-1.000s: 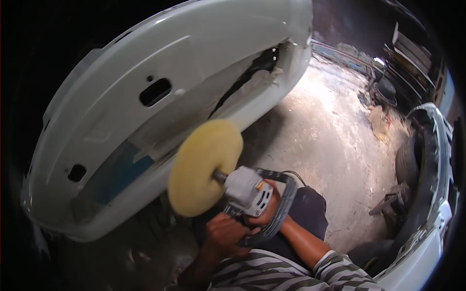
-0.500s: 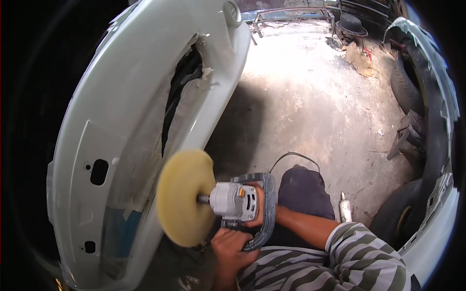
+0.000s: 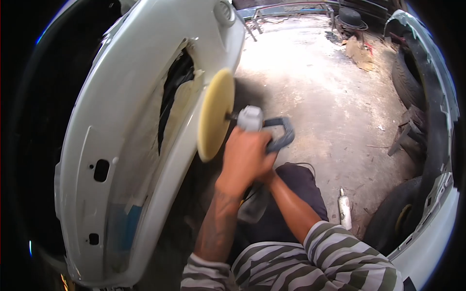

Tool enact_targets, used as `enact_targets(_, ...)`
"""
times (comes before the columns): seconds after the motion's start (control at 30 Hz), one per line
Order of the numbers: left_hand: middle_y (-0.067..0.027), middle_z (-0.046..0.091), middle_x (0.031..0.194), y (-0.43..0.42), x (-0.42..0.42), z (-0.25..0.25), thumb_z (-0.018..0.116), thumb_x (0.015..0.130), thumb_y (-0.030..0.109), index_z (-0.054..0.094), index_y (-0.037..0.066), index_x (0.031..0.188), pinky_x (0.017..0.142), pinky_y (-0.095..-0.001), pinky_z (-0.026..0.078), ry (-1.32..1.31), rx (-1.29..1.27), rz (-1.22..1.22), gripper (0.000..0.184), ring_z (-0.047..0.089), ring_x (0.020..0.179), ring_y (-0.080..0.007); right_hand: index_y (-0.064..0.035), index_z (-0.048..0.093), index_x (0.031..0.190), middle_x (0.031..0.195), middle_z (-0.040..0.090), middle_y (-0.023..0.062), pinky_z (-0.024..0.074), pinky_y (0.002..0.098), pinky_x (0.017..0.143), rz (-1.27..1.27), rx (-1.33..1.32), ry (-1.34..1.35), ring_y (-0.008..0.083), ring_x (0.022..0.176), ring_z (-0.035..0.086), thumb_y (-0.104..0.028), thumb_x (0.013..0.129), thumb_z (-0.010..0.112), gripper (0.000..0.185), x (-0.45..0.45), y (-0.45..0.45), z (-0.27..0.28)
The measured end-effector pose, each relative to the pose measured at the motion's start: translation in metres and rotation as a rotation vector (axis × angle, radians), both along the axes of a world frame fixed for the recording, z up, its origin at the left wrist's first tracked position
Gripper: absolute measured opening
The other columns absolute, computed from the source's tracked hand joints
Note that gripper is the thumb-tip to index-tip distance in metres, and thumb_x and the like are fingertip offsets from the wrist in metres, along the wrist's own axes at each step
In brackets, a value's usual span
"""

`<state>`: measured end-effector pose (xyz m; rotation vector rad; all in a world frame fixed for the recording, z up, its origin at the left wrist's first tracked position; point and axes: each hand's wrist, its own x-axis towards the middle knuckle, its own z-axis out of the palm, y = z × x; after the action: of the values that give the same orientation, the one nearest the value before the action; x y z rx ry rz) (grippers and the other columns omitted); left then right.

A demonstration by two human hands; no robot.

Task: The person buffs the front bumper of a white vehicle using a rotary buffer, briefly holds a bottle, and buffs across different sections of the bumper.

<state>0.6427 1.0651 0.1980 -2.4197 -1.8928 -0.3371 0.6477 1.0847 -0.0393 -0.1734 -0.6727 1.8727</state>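
Note:
A power polisher (image 3: 250, 119) with a round yellow foam pad (image 3: 216, 116) is held up in front of me. The pad faces left, near the edge of a white car bumper (image 3: 111, 92); whether they touch I cannot tell. My left hand (image 3: 245, 153) wraps over the polisher just behind its grey head, hiding much of the body. Partly covered by it, my right hand (image 3: 268, 165) also grips the polisher, its fingers mostly hidden. The dark loop handle (image 3: 281, 133) sticks out to the right. A long torn-edged opening (image 3: 174, 89) runs through the bumper.
A white bottle (image 3: 344, 208) stands on the concrete floor (image 3: 315, 97) at my right. Tyres (image 3: 407, 80) and another bumper-like panel (image 3: 449, 194) line the right side. A metal frame (image 3: 291, 8) and a dark round-topped object (image 3: 350, 19) are at the back.
The polisher has moved up and right along the bumper, and its pad has turned more edge-on. My left hand has risen with it and now covers more of the tool.

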Motion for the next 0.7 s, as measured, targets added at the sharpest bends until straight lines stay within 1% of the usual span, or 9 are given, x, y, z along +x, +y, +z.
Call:
enact_targets(0.07, -0.0155, 0.066, 0.07, 0.035, 0.003, -0.012, 0.073, 0.064, 0.019, 0.068, 0.008, 0.075, 0.073, -0.0414, 0.048, 0.044, 0.135, -0.048, 0.017, 0.064, 0.07, -0.0346, -0.0043, 0.047, 0.133, 0.124, 0.058, 0.0062, 0.0485, 0.0342, 0.098, 0.035, -0.062, 0.056, 0.0161, 0.115, 0.057, -0.024, 0.082, 0.076, 0.061, -0.006, 0.014, 0.0)
enact_targets(0.1, -0.0155, 0.066, 0.07, 0.045, 0.003, -0.013, 0.073, 0.064, 0.019, 0.068, 0.008, 0.075, 0.073, -0.0414, 0.048, 0.049, 0.132, -0.042, 0.017, 0.064, 0.07, -0.0346, -0.0043, 0.047, 0.133, 0.124, 0.058, 0.0062, 0.0484, 0.0341, 0.098, 0.047, -0.097, 0.083, 0.0159, 0.115, 0.057, -0.024, 0.082, 0.076, 0.062, -0.009, 0.019, 0.0)
enact_targets(0.17, -0.0159, 0.066, 0.072, 0.052, 0.003, -0.017, 0.071, 0.069, 0.022, 0.069, 0.009, 0.078, 0.067, -0.045, 0.051, 0.064, -0.02, 0.059, 0.016, 0.065, 0.073, -0.0355, -0.0042, 0.046, 0.133, 0.123, 0.058, 0.0061, 0.0483, 0.034, 0.097, 0.059, -0.189, 0.136, 0.0155, 0.113, 0.058, -0.024, 0.081, 0.076, 0.063, -0.013, 0.024, 0.001)
enact_targets(0.2, -0.0159, 0.066, 0.072, 0.044, 0.001, -0.022, 0.071, 0.069, 0.022, 0.069, 0.009, 0.078, 0.067, -0.045, 0.051, 0.07, -0.049, 0.053, 0.016, 0.065, 0.073, -0.0355, -0.0042, 0.046, 0.133, 0.123, 0.058, 0.0061, 0.0483, 0.034, 0.097, 0.052, -0.218, 0.143, 0.0155, 0.113, 0.058, -0.024, 0.081, 0.076, 0.063, -0.015, 0.012, -0.002)
enact_targets(0.27, -0.0159, 0.066, 0.07, 0.022, 0.0, -0.019, 0.072, 0.07, 0.024, 0.069, 0.01, 0.077, 0.065, -0.0457, 0.052, 0.132, -0.086, 0.066, 0.016, 0.067, 0.072, -0.0357, -0.004, 0.053, 0.128, 0.12, 0.061, 0.0057, 0.0499, 0.0329, 0.092, 0.101, -0.116, 0.127, 0.0146, 0.11, 0.06, -0.023, 0.091, 0.062, 0.042, -0.013, -0.01, 0.004)
enact_targets(0.37, -0.0148, 0.063, 0.064, -0.026, -0.005, -0.016, 0.075, 0.065, 0.026, 0.067, 0.01, 0.071, 0.062, -0.0463, 0.05, 0.162, -0.037, 0.095, 0.019, 0.063, 0.066, -0.0367, -0.0036, 0.053, 0.128, 0.12, 0.062, 0.0064, 0.0498, 0.0332, 0.092, 0.018, -0.121, 0.108, 0.0156, 0.11, 0.061, -0.024, 0.089, 0.064, 0.045, -0.027, -0.037, 0.011)
enact_targets(0.47, -0.0133, 0.061, 0.062, -0.067, -0.007, -0.015, 0.077, 0.061, 0.022, 0.065, 0.008, 0.067, 0.06, -0.0434, 0.048, 0.112, -0.019, 0.085, 0.019, 0.059, 0.061, -0.0353, -0.0029, 0.052, 0.127, 0.119, 0.062, 0.0076, 0.0496, 0.0337, 0.093, -0.052, -0.045, 0.064, 0.0171, 0.11, 0.061, -0.025, 0.085, 0.068, 0.05, -0.019, -0.062, 0.009)
enact_targets(0.53, -0.0111, 0.06, 0.061, -0.086, -0.017, -0.018, 0.077, 0.058, 0.015, 0.063, 0.007, 0.065, 0.059, -0.0389, 0.046, 0.062, 0.031, 0.069, 0.018, 0.057, 0.058, -0.0318, -0.0025, 0.052, 0.127, 0.118, 0.062, 0.0084, 0.0495, 0.034, 0.093, -0.087, 0.03, 0.024, 0.0181, 0.109, 0.062, -0.026, 0.082, 0.07, 0.054, -0.021, -0.062, 0.017)
enact_targets(0.7, -0.0078, 0.058, 0.058, -0.118, -0.025, -0.023, 0.077, 0.057, 0.011, 0.059, 0.007, 0.061, 0.059, -0.0353, 0.043, -0.03, 0.129, 0.038, 0.019, 0.053, 0.054, -0.0284, -0.0014, 0.051, 0.127, 0.117, 0.063, 0.0104, 0.0493, 0.0348, 0.094, -0.132, 0.245, -0.109, 0.0207, 0.108, 0.063, -0.028, 0.076, 0.075, 0.062, -0.005, -0.074, 0.028)
